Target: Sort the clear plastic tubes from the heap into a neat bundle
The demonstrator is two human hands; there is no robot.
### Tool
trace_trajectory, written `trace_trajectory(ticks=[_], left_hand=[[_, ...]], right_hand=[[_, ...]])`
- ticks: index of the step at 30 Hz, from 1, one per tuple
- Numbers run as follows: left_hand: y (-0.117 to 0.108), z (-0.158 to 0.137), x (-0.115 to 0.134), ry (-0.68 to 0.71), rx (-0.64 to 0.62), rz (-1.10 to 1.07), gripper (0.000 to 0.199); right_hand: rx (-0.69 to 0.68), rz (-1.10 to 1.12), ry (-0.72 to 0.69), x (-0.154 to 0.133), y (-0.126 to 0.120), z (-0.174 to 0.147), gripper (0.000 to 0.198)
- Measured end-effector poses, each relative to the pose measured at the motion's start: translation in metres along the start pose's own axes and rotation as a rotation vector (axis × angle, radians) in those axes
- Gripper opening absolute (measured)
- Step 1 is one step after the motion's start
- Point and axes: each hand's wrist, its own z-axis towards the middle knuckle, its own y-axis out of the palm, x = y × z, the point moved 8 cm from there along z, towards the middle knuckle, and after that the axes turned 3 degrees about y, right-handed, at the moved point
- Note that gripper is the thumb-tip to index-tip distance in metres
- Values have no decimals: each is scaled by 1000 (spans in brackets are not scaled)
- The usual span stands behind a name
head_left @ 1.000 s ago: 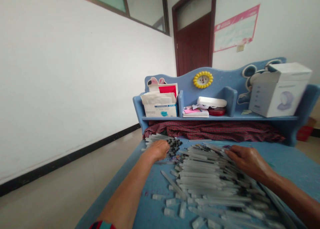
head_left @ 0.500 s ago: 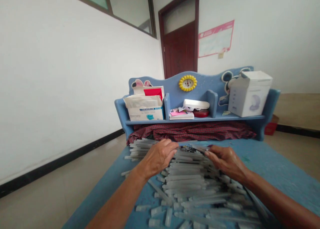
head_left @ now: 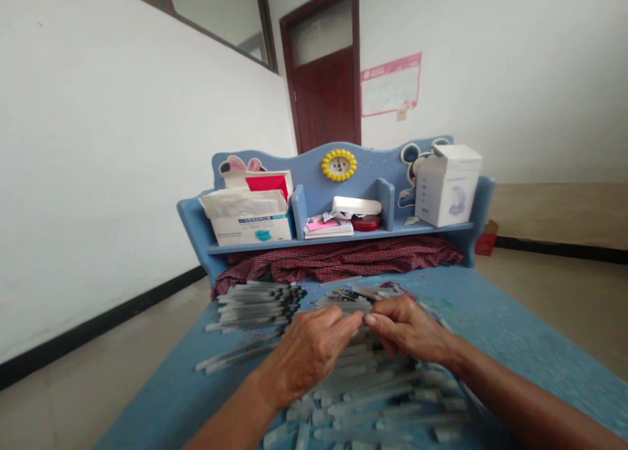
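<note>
Positions relative to plaid cloth (head_left: pixel 343 259), bunched under blue shelf (head_left: pixel 304 165) at back of blue desk (head_left: pixel 520 339). L to R:

- Mask box (head_left: pixel 252 227): on shelf, above cloth's left part. Top open, red piece showing.
- Pen stack (head_left: pixel 255 306): translucent, dark toward right ends, roughly parallel, just in front of cloth's left part. A few loose pens (head_left: pixel 235 356) farther out from cloth.
- Left hand (head_left: pixel 314 348): in front of cloth's middle, right of pen stack. Back of hand up, fingers bent together, narrow. Can't tell if they hold anything.
- Papers (head_left: pixel 328 227), clock (head_left: pixel 338 165) with yellow petals: both above cloth's middle, clock higher.
- Main pen pile (head_left: pixel 373 378): spread in front of cloth's middle and right part, partly under both hands. Short caps (head_left: pixel 303 407) at its end away from cloth.
- White case (head_left: pixel 356 206) on red tin (head_left: pixel 366 224): above cloth, right of middle.
- Right hand (head_left: pixel 409 326): in front of cloth's right part, over main pen pile. Fingers curled in, thumb near left fingertips; grip contents hidden, can't tell.
- White carton (head_left: pixel 449 185): above cloth's right end.
</note>
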Motion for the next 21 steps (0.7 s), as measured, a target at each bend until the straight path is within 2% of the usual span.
trace_trajectory(ticks=[3, 8, 13, 16, 21], left_hand=[[1, 0, -3, -30, 3, -15, 23], [-5, 0, -12, -106, 88, -101, 15], [-1, 1, -11, -102, 39, -186, 17], [3, 0, -10, -100, 6, -213, 18], [5, 0, -12, -107, -13, -214, 20]], right_hand=[[3, 20, 28, 2, -2, 1, 48], [13, 42, 80, 6, -6, 2, 44], [-32, -6, 23, 0, -6, 1, 47], [-53, -35, -27, -6, -6, 0, 42], [-5, -47, -50, -10, -11, 0, 33]])
